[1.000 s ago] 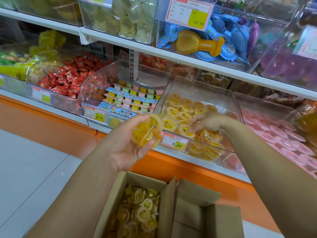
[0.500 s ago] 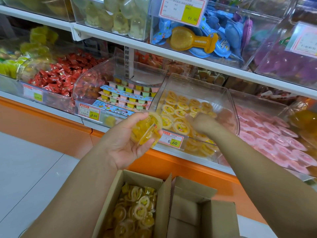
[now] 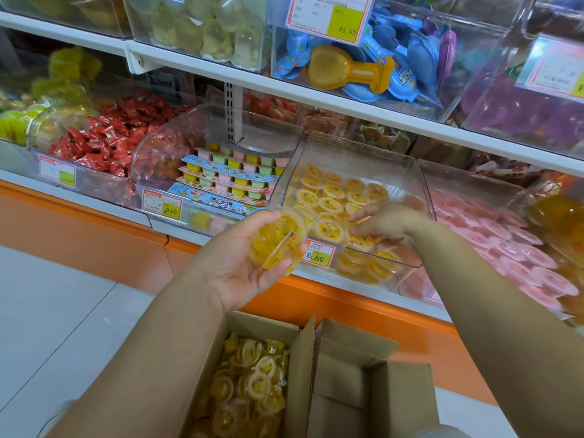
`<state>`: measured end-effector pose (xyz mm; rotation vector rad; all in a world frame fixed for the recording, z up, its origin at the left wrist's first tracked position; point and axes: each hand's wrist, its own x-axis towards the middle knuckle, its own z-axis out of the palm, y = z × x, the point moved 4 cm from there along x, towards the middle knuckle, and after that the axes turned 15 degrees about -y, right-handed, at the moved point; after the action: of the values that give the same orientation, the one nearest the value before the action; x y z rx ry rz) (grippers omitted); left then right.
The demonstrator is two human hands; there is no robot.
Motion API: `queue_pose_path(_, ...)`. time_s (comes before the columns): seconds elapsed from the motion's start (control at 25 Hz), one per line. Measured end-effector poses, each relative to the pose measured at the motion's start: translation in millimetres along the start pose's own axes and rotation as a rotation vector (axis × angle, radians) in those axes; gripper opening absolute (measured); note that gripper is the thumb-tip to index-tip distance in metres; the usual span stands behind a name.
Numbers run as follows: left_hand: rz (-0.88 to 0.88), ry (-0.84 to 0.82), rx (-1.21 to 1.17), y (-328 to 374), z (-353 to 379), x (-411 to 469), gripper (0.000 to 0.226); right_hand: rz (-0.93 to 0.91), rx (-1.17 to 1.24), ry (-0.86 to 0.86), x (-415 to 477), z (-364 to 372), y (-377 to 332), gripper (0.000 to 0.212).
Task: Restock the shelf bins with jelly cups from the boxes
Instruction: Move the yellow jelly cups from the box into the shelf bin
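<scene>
My left hand [image 3: 243, 263] is curled around a few yellow jelly cups [image 3: 276, 243], held just in front of the clear shelf bin [image 3: 363, 150]. That bin holds rows of yellow jelly cups [image 3: 328, 197] behind a 6.60 price tag [image 3: 317, 254]. My right hand [image 3: 387, 222] reaches inside the bin, fingers spread and resting on the front cups; nothing is gripped in it. Below, an open cardboard box [image 3: 252, 324] is full of more yellow jelly cups [image 3: 249, 387].
A second cardboard box [image 3: 401, 396] sits to the right of the first. Neighbouring bins hold pink jelly cups [image 3: 505, 248], multi-colour jelly packs [image 3: 227, 178] and red candies [image 3: 107, 137]. An upper shelf [image 3: 316, 93] overhangs the bins. White floor [image 3: 47, 311] lies to the left.
My right hand has opened and spread its fingers over the front cups in the bin. My left hand stays in place with its cups.
</scene>
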<state>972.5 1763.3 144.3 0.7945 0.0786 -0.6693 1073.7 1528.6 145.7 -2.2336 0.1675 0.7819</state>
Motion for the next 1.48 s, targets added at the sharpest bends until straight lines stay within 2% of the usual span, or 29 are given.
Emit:
queue_pose_path(0.08,-0.033,-0.02,0.014,-3,6,-1,0.028,-0.103,-0.053,0.147,-6,-8,-9,0.013)
queue_pose_path(0.12,-0.038,-0.03,0.017,-3,8,-1,0.023,-0.186,-0.074,0.198,-12,-10,-16,0.011)
queue_pose_path(0.16,-0.043,-0.039,0.023,-4,9,0,0.024,-0.268,-0.06,0.165,-19,-7,-25,0.014)
queue_pose_path(0.28,-0.06,-0.033,0.031,-8,12,5,0.029,-0.41,0.098,-0.236,-44,25,-48,0.037)
queue_pose_path(0.32,-0.061,-0.034,0.034,-9,14,7,0.031,-0.437,0.102,-0.318,-51,35,-53,0.037)
queue_pose_path(0.4,-0.061,-0.045,0.043,-12,18,10,0.035,-0.472,0.09,-0.349,-55,44,-58,0.031)
queue_pose_path(0.48,-0.059,-0.05,0.038,-16,20,13,0.038,-0.456,0.133,-0.291,-52,37,-54,0.027)
queue_pose_path(0.56,-0.042,-0.04,0.013,-16,20,14,0.039,-0.407,0.142,-0.161,-45,16,-45,0.019)
queue_pose_path(0.6,-0.031,-0.032,0.0,-15,19,14,0.04,-0.378,0.019,-0.054,-41,0,-38,0.014)
queue_pose_path(0.68,-0.015,-0.016,-0.013,-13,18,13,0.041,-0.263,-0.458,0.142,-36,-34,-28,0.012)
queue_pose_path(0.76,0.002,-0.008,-0.019,-10,16,11,0.039,-0.123,-0.791,0.137,-30,-50,-19,0.018)
queue_pose_path(0.88,0.019,-0.003,-0.021,-7,15,7,0.033,0.034,-0.973,-0.034,-19,-43,-7,0.022)
queue_pose_path(1.24,0.016,0.001,-0.004,-9,13,7,0.035,0.1,-0.926,-0.108,-10,-29,-3,0.02)
queue_pose_path(1.4,0.006,-0.001,-0.014,-11,12,9,0.036,0.055,-0.825,-0.043,-12,-37,-2,0.019)
queue_pose_path(1.48,0.003,-0.004,-0.025,-11,13,9,0.032,-0.068,-0.707,0.052,-19,-38,-11,0.012)
